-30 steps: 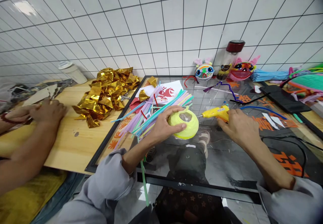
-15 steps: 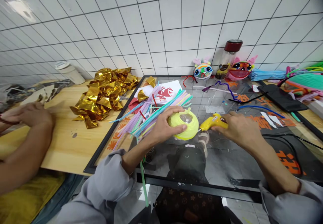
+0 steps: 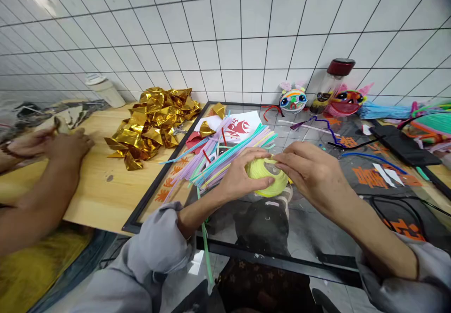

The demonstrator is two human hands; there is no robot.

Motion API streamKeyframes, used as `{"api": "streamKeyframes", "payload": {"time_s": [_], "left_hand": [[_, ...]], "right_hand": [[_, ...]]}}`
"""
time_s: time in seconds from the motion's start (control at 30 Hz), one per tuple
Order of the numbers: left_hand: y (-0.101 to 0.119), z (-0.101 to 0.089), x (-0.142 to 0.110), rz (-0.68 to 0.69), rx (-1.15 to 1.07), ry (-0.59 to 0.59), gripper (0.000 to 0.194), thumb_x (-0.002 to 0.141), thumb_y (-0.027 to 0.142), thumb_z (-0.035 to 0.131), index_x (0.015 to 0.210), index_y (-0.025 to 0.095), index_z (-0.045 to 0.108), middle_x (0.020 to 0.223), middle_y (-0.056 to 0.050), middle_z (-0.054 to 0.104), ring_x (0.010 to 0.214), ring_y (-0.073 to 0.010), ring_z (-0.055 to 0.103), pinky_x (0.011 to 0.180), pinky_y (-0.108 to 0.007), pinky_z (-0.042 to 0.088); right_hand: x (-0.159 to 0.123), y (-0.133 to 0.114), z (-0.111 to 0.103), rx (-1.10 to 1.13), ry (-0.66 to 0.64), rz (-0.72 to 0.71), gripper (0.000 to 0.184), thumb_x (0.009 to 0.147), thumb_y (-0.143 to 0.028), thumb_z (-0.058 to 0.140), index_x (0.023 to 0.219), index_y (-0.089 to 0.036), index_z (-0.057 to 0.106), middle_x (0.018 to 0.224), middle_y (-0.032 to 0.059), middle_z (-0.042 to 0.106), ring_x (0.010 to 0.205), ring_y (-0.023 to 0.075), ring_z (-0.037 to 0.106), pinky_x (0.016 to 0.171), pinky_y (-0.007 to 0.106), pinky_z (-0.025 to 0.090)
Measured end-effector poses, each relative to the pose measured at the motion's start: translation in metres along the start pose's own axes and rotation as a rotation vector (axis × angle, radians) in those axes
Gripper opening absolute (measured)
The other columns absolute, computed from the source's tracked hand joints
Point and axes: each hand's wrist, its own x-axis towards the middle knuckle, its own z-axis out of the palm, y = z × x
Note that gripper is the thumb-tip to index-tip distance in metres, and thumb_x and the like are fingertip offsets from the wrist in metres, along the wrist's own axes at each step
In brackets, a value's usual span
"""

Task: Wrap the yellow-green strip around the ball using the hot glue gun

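Observation:
A ball wound with yellow pipe cleaner (image 3: 268, 186) sits in my left hand (image 3: 243, 174), thumb and fingers curled round its left side. A round greyish patch on its top is left uncovered by the winding. My right hand (image 3: 310, 172) pinches the yellow pipe cleaner at the right rim of that patch; the fingertips cover the exact spot. A small bit of the yellow glue gun (image 3: 290, 181) shows below my right fingers, the remainder hidden behind the hand. Beside my left hand lies a bundle of pastel pipe cleaners (image 3: 225, 158).
Gold foil shapes (image 3: 151, 125) are heaped on the wooden table (image 3: 102, 195) at left, near another person's hands (image 3: 63, 146). Two decorated balls (image 3: 293, 99) and a bottle (image 3: 331, 85) stand by the tiled wall. A black phone (image 3: 405, 144) and cables (image 3: 398, 200) lie right.
My right hand has left the glue gun and moved left and up to the ball's rim. The ball stays in my left hand. The other person's hands have shifted.

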Motion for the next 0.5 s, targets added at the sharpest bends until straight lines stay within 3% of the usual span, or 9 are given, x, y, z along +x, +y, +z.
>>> {"api": "streamKeyframes", "payload": {"time_s": [0.33, 0.5], "left_hand": [[-0.0029, -0.0009, -0.0006, 0.040, -0.005, -0.018, 0.046, 0.073, 0.031, 0.085, 0.116, 0.019, 0.072, 0.126, -0.012, 0.069, 0.123, -0.0278, 0.065, 0.111, -0.046, 0.049], [-0.0018, -0.0009, -0.0005, 0.037, -0.001, -0.032, 0.046, 0.073, 0.031, 0.085, 0.116, 0.019, 0.073, 0.127, -0.012, 0.069, 0.124, -0.0285, 0.064, 0.112, -0.046, 0.048]], "right_hand": [[-0.0073, 0.0042, 0.0042, 0.217, -0.069, 0.015, 0.022, 0.098, -0.009, 0.052, 0.099, -0.015, 0.073, 0.083, 0.0062, 0.065, 0.078, 0.0177, 0.061, 0.067, 0.029, 0.047], [-0.0081, 0.0051, 0.0092, 0.213, -0.045, -0.025, 0.023, 0.097, -0.007, 0.050, 0.095, -0.014, 0.073, 0.082, 0.0057, 0.061, 0.077, 0.0181, 0.057, 0.065, 0.028, 0.045]]}}
